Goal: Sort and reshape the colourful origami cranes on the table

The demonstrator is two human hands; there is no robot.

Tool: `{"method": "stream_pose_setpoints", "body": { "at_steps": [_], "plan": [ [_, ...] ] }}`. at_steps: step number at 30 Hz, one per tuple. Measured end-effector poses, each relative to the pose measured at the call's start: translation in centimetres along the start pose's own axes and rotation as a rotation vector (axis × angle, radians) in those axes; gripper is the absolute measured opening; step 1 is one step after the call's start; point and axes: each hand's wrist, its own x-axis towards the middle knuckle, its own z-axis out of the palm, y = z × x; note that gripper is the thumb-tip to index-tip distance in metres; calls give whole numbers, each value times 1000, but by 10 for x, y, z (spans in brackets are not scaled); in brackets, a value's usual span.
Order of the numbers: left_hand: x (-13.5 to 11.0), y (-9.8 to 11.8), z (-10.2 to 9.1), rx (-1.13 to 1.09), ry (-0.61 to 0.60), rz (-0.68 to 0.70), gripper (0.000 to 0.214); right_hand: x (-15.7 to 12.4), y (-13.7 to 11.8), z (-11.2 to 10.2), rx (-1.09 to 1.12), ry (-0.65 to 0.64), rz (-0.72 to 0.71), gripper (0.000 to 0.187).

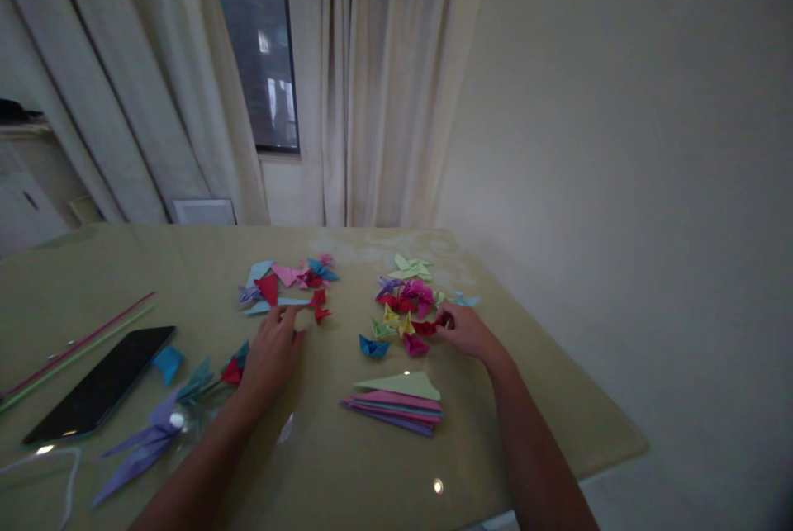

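Note:
My right hand [469, 334] pinches the end of a dark red folded paper piece [424, 329] at the right side of an origami group. Beside it lie a magenta folded piece [415, 345], a blue paper boat [373, 347], yellow folded pieces [398, 320] and magenta paper flowers [419, 293]. My left hand [273, 348] rests palm down with its fingers apart, close to a light blue paper strip [292, 301] and red folded pieces [319, 305]. Its fingertips lie near the left origami group; whether they touch any paper I cannot tell.
Folded paper strips [396, 403] are stacked at the front. On the left lie a black phone [102, 382], purple folded paper [145, 440], a blue paper piece [167, 363], and thin pink and green sticks [78, 353]. A wall [619, 184] borders the table's right side.

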Motion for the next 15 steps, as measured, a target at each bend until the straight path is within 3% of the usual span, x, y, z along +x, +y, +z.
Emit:
{"method": "stream_pose_setpoints", "body": {
  "at_steps": [5, 9, 12, 15],
  "plan": [
    [8, 12, -3, -523, 59, -51, 49, -3, 0, -4, 22, -56, -34, 6],
    [3, 30, -2, -791, 66, -22, 51, 0, -14, -1, 42, 108, -109, 9],
    [-8, 46, 4, -793, 101, 142, 40, -1, -38, 20, 163, 159, -157, 8],
    [-24, 64, 9, -683, 126, 435, 36, -8, -65, 49, 307, 9, -209, 19]
  ]
}}
